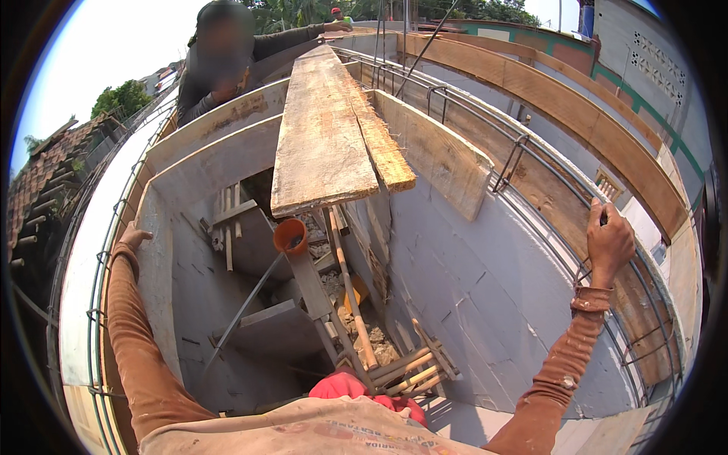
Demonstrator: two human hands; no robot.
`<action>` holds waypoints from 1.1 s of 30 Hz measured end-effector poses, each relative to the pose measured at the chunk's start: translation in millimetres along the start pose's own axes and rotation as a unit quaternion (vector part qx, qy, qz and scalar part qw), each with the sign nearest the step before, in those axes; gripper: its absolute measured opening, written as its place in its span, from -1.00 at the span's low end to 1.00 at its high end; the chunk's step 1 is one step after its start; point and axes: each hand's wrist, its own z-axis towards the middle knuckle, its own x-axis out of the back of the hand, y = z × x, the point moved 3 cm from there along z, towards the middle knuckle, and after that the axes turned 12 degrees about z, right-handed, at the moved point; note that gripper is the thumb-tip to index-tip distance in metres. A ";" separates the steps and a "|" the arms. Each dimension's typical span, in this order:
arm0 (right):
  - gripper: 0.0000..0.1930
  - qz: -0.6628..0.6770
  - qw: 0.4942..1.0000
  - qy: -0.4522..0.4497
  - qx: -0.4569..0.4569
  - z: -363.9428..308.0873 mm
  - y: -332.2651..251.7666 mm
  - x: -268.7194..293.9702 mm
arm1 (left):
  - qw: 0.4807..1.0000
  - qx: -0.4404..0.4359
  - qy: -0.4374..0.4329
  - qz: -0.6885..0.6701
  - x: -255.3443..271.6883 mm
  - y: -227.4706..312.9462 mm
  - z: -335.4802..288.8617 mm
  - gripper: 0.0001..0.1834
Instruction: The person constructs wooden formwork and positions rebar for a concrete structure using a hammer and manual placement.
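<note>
Pale shirt point(303, 431) foremost, I had the right hand point(611, 239) gripping rebar point(523, 141), the left hand point(134, 236) on a board point(157, 220), grip unclear; even bracing seemed wisest

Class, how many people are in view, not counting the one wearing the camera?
2. A person in dark sleeves leans over the far walls at upper left; a person in a red cap is farther back, top centre. Others may be hidden behind the walls.
</note>
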 end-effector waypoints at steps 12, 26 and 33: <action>-0.48 -0.061 0.991 -0.115 -0.043 5.2 15.1 -12.6 | 0.984 0.007 -0.048 0.172 18.0 29.4 -42.1 0.13; -0.30 -0.069 0.974 -0.211 -0.046 11.0 33.5 -22.4 | 0.989 0.013 0.052 0.140 4.8 11.6 -14.2 -0.18; -0.30 -0.117 0.978 -0.157 -0.073 3.5 31.8 -25.0 | 0.988 0.024 0.054 0.139 4.1 6.9 -9.5 -0.23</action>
